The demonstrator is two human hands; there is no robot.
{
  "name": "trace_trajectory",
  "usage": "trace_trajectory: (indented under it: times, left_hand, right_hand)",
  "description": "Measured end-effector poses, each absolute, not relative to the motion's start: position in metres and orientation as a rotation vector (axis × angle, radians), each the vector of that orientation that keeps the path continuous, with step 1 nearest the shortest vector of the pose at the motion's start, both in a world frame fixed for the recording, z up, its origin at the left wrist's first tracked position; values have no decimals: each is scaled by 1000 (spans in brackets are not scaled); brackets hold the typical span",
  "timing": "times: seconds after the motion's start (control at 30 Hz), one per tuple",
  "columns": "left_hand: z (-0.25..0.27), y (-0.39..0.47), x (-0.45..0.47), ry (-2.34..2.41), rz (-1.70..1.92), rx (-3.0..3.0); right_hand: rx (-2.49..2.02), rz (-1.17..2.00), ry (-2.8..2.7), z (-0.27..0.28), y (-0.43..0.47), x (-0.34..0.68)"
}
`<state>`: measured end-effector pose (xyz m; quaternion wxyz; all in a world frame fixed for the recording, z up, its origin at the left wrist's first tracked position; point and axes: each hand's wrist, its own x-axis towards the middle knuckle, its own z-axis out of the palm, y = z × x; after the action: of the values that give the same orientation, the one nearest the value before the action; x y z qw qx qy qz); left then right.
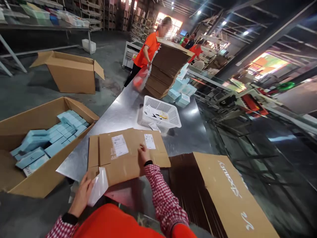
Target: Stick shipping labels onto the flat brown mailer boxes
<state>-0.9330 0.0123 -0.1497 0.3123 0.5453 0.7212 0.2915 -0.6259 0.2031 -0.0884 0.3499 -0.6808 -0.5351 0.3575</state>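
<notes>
A flattened cardboard box (135,165) lies on the metal table in front of me. Two white printed labels are on its upper face, the left label (120,145) and the right label (150,141). My right hand (143,154) rests on the cardboard with curled fingers, its fingertips at the lower left corner of the right label. Whether it pinches anything is hidden. At the box's lower left corner, my left hand (83,193) grips a glossy white sheet (99,187), which hangs beside the cardboard.
A white perforated basket (160,112) holds papers and a yellow-handled tool. To the right is a stack of flattened cartons (230,188). An open carton (32,119) with light blue boxes stands at left. Across the metal table (114,115), a person handles a cardboard stack (168,66).
</notes>
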Motion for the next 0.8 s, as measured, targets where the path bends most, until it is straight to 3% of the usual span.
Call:
trace_trajectory:
  times: [0.13, 0.23, 0.5, 0.63, 0.7, 0.8]
  left_hand:
    - [-144, 13, -949, 1928, 875, 1233]
    - [-141, 22, -956, 1935, 896, 1153]
    - [-128, 43, -948, 1824, 925, 991]
    - [-108, 39, -955, 1908, 1103, 852]
    - [-91, 31, -954, 1942, 1231, 781]
    - [-52, 11, -936, 1881, 1386, 702]
  right_hand:
    - [-1814, 868, -1363, -46, 237, -533]
    - [-1826, 813, -1464, -41, 247, -520]
    - [-1780, 930, -1760, -138, 169, -698]
    - [-1827, 860, -1771, -145, 135, -714]
    - [-1678, 950, -1882, -135, 119, -712]
    - [-1133, 1388, -2167, -113, 91, -723]
